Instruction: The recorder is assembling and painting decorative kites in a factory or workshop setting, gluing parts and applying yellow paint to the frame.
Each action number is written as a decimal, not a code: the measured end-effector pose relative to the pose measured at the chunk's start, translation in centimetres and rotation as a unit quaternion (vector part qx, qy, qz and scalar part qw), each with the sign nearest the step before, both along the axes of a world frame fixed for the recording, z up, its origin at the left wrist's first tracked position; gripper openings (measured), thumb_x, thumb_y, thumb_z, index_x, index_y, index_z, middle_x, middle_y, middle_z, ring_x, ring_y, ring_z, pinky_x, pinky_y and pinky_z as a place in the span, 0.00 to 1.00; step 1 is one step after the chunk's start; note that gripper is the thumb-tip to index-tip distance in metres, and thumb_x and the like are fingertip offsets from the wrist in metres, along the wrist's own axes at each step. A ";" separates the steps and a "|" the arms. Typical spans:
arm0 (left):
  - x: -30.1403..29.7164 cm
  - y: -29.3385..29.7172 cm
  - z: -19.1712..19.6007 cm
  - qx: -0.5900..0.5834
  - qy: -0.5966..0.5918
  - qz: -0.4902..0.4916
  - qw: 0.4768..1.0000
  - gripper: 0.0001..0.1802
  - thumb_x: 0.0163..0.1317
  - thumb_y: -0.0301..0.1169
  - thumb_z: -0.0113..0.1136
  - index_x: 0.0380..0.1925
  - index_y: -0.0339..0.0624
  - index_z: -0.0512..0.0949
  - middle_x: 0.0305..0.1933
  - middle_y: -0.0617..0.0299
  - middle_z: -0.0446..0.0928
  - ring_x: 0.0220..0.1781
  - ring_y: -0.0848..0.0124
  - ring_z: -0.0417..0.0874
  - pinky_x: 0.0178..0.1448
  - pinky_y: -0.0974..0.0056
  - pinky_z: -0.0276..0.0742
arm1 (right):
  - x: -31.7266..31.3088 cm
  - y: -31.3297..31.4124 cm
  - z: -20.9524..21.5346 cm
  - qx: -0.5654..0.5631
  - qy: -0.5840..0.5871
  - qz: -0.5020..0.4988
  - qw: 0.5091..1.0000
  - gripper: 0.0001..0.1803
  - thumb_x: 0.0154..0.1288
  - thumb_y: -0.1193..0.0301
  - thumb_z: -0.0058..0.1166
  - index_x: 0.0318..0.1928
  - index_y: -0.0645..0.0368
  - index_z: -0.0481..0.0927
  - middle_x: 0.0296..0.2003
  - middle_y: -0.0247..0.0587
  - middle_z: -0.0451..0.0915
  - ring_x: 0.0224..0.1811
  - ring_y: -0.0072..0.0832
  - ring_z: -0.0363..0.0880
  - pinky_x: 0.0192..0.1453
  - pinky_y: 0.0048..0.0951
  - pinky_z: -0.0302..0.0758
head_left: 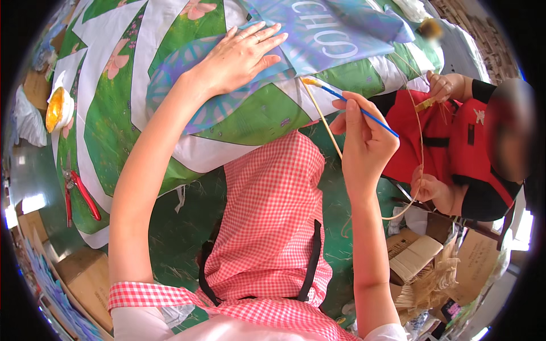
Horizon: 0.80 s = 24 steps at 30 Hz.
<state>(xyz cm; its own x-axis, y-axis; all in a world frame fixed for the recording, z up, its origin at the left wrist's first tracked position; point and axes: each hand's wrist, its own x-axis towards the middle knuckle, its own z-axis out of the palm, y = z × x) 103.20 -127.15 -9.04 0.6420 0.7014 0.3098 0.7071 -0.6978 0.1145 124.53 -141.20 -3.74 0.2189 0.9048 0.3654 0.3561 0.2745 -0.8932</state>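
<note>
In the upper centre of the frame, the blue sheet (310, 48) lies beneath the left hand (242, 57), spread flat and gripping nothing. The sheet appears light, soft and prone to creasing; flat pressure near its edge suits. At right of centre, the right hand (364, 128) pinches the brush (333, 92), judged light and stiff, best held mid-handle.
</note>
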 end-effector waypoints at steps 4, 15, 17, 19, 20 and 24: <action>0.1 0.2 -0.2 -0.007 -0.004 0.002 1.000 0.27 0.72 0.47 0.41 0.67 0.51 0.64 0.73 0.60 0.59 0.75 0.61 0.57 0.75 0.53 0.52 | -0.3 0.5 -0.2 -0.007 -0.017 -0.010 1.000 0.10 0.70 0.74 0.52 0.43 0.70 0.81 0.32 0.41 0.84 0.23 0.16 0.76 0.27 0.17 0.73; 0.1 -0.1 -0.3 -0.033 0.006 0.012 0.999 0.29 0.72 0.51 0.39 0.69 0.56 0.60 0.74 0.61 0.56 0.76 0.62 0.54 0.76 0.49 0.48 | 0.0 0.0 0.3 -0.018 -0.024 -0.013 0.999 0.09 0.69 0.77 0.51 0.42 0.71 0.80 0.29 0.41 0.83 0.23 0.17 0.77 0.27 0.17 0.74; 0.1 -0.2 -0.3 -0.035 0.012 0.022 0.999 0.29 0.72 0.51 0.39 0.69 0.57 0.60 0.75 0.61 0.56 0.76 0.62 0.53 0.75 0.48 0.48 | 0.2 -0.3 0.4 -0.025 -0.040 -0.014 0.999 0.08 0.68 0.78 0.51 0.40 0.72 0.80 0.29 0.42 0.82 0.24 0.18 0.78 0.28 0.18 0.77; 0.2 -0.1 -0.3 -0.035 0.014 0.021 0.999 0.28 0.72 0.51 0.38 0.70 0.57 0.60 0.75 0.61 0.55 0.76 0.62 0.53 0.75 0.48 0.48 | 0.7 -1.0 0.5 -0.011 -0.022 -0.012 1.000 0.08 0.68 0.78 0.52 0.40 0.73 0.79 0.28 0.41 0.81 0.24 0.18 0.80 0.27 0.18 0.77; 0.3 0.0 -0.3 -0.035 0.015 0.021 0.999 0.28 0.72 0.51 0.38 0.70 0.58 0.59 0.75 0.62 0.55 0.76 0.62 0.53 0.75 0.47 0.47 | 0.8 -1.1 0.6 -0.011 -0.021 -0.012 1.000 0.08 0.68 0.78 0.52 0.40 0.73 0.79 0.28 0.41 0.81 0.24 0.18 0.80 0.27 0.18 0.77; 0.5 0.0 -0.1 -0.044 0.020 0.026 0.998 0.29 0.72 0.51 0.38 0.70 0.58 0.58 0.75 0.62 0.54 0.77 0.62 0.52 0.76 0.45 0.46 | 1.2 -1.7 0.5 -0.009 -0.031 -0.020 0.999 0.07 0.67 0.79 0.51 0.39 0.72 0.79 0.28 0.40 0.81 0.25 0.19 0.80 0.26 0.19 0.76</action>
<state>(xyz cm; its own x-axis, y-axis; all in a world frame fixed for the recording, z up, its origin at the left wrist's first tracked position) 103.71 -127.19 -9.18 0.6152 0.7571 0.2199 0.7470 -0.6489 0.1446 125.72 -142.90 -3.21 0.2323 0.9027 0.3622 0.4213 0.2423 -0.8740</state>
